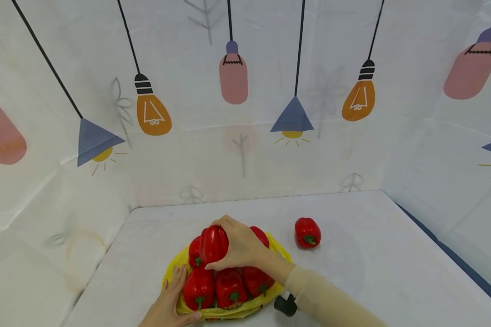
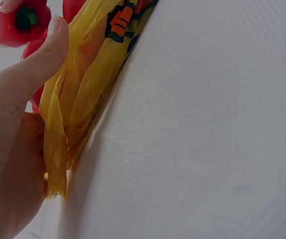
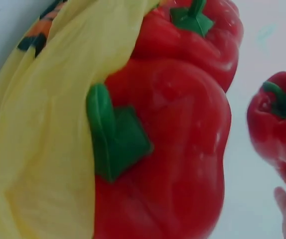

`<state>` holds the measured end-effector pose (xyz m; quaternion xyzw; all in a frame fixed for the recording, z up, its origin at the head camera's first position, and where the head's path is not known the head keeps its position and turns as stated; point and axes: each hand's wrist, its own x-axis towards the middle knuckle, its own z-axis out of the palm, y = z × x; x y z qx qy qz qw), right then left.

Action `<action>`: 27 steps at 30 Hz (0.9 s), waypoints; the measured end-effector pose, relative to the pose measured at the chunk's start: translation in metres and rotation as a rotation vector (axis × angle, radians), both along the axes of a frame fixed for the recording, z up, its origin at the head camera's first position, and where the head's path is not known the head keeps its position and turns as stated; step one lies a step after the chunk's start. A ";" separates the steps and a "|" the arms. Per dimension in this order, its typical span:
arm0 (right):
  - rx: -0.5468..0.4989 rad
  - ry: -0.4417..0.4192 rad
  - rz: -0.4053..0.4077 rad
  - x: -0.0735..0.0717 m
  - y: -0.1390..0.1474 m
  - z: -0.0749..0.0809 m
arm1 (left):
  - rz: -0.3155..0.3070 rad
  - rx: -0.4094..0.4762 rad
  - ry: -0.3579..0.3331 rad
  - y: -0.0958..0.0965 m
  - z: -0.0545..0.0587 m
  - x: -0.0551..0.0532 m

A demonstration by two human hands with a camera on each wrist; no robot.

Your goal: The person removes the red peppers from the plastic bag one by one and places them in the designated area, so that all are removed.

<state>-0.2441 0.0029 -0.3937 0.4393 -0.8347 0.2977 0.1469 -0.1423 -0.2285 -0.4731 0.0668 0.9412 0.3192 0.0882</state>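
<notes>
My right hand (image 1: 243,247) grips a red bell pepper (image 1: 214,244), thumb on the near side, above other peppers in a yellow plastic bag (image 1: 284,249). The held pepper (image 2: 21,25), green stem showing, is at the top left of the left wrist view. My left hand (image 1: 169,297) rests on the bag's left side, fingers stretched along it. In the left wrist view its thumb lies straight by the bag's rim (image 2: 83,89); its other fingers are mostly hidden. Several red peppers (image 1: 199,288) with green stems sit in the bag, some partly covered by the right hand.
One more red pepper (image 1: 308,232) lies on the white table (image 1: 364,254), right of the bag. A small black object (image 1: 285,306) is beside the right sleeve. A pale sheet printed with hanging lamps (image 1: 292,116) stands behind the table and along both sides.
</notes>
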 end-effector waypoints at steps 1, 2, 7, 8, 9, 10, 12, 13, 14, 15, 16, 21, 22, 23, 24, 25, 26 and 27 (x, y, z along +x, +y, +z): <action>-0.018 0.011 0.008 -0.001 0.001 0.001 | -0.001 -0.001 0.001 0.000 0.000 0.000; -0.034 0.019 0.016 -0.002 0.003 0.001 | -0.003 0.000 0.002 0.000 0.000 0.000; -0.116 0.057 0.058 -0.006 0.011 0.004 | -0.015 0.001 0.014 -0.001 -0.001 -0.001; -0.130 0.063 0.070 -0.007 0.012 0.005 | -0.015 -0.001 0.014 -0.001 -0.002 -0.001; -0.142 0.067 0.079 -0.007 0.014 0.005 | -0.013 -0.001 0.013 -0.001 -0.002 -0.002; -0.149 0.068 0.085 -0.007 0.016 0.006 | -0.010 -0.002 0.011 -0.001 -0.002 -0.002; -0.157 0.067 0.086 -0.008 0.021 0.008 | -0.003 -0.002 0.005 -0.001 -0.003 -0.002; -0.160 0.062 0.084 -0.008 0.024 0.008 | -0.001 -0.002 0.001 -0.001 -0.003 -0.002; -0.161 0.062 0.080 -0.008 0.027 0.010 | 0.002 -0.004 -0.004 -0.001 -0.003 -0.002; -0.161 0.059 0.071 -0.008 0.031 0.011 | 0.002 -0.002 -0.007 -0.001 -0.003 -0.003; -0.162 0.062 0.066 -0.008 0.034 0.012 | 0.003 0.000 -0.011 -0.001 -0.003 -0.003; -0.174 0.097 0.042 -0.010 0.050 0.019 | -0.015 0.011 -0.013 -0.002 -0.002 -0.003; -0.177 0.104 0.040 -0.010 0.054 0.020 | -0.020 0.013 -0.010 -0.002 -0.001 -0.003; -0.180 0.107 0.035 -0.010 0.057 0.022 | -0.027 0.013 -0.007 -0.002 -0.001 -0.003; -0.179 0.109 0.028 -0.010 0.061 0.023 | -0.029 0.014 -0.009 -0.003 -0.001 -0.003; -0.178 0.111 0.018 -0.010 0.064 0.024 | -0.034 0.014 -0.006 -0.003 -0.001 -0.003; -0.176 0.108 0.010 -0.010 0.068 0.024 | -0.034 0.012 -0.005 -0.003 -0.001 -0.003; -0.175 0.105 0.000 -0.009 0.072 0.025 | -0.032 0.008 -0.009 -0.003 -0.002 -0.003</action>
